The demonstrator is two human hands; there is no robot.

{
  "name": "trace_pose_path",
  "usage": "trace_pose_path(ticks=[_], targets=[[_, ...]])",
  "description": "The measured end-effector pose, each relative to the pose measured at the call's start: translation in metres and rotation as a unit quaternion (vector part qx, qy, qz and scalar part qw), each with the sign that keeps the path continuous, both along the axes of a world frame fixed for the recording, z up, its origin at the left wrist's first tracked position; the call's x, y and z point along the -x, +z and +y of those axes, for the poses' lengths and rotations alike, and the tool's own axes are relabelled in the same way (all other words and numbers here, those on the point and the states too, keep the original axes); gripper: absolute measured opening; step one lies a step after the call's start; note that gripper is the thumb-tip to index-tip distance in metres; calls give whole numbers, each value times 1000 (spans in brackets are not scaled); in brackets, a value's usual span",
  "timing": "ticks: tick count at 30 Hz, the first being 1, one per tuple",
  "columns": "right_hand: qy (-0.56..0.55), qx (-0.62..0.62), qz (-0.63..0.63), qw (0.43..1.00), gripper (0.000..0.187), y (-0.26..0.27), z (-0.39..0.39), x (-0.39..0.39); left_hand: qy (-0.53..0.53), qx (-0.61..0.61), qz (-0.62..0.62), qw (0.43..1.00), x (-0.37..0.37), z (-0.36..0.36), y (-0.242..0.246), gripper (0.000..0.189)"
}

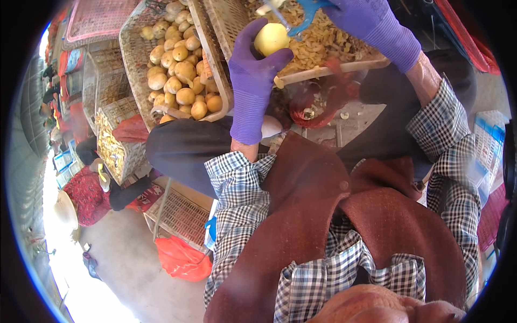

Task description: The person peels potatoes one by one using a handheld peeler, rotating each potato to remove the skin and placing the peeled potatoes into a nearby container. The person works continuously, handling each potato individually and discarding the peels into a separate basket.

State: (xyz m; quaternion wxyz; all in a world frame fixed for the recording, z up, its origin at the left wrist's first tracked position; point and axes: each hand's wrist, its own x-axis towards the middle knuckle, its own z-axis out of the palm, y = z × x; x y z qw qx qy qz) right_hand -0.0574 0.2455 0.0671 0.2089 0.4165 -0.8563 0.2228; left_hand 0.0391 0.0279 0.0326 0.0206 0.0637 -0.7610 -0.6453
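My left hand (258, 64), in a purple knitted glove, cups a peeled, pale yellow round fruit or tuber (272, 39) between thumb and fingers. My right hand (363, 20), gloved alike, grips the blue handle of a peeler (306, 17) at the top edge of the view. The peeler's metal blade is close to the peeled piece; contact cannot be made out. Beneath both hands stands a plastic crate (335, 69) holding a heap of peelings (319, 44). To the left, another crate (135, 76) holds several unpeeled yellow-brown round pieces (181, 70).
My knees flank the crates. Red netting (313, 115) hangs at the peelings crate's near edge. At left, a person in a red patterned top (87, 198) sits beside a crate of peelings (111, 149). A basket (181, 214) with an orange-red bag (183, 258) stands on the floor.
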Motion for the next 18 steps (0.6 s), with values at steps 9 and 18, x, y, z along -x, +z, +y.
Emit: trace_pose_path(ticks=[9,18], targets=[[-46,11,-86,995,23,-13,21,8,10,119,48,992,-4,0,16,63],[25,262,-451,853,42,-23,-30,-45,45,175,134,974,1,6,8,75]])
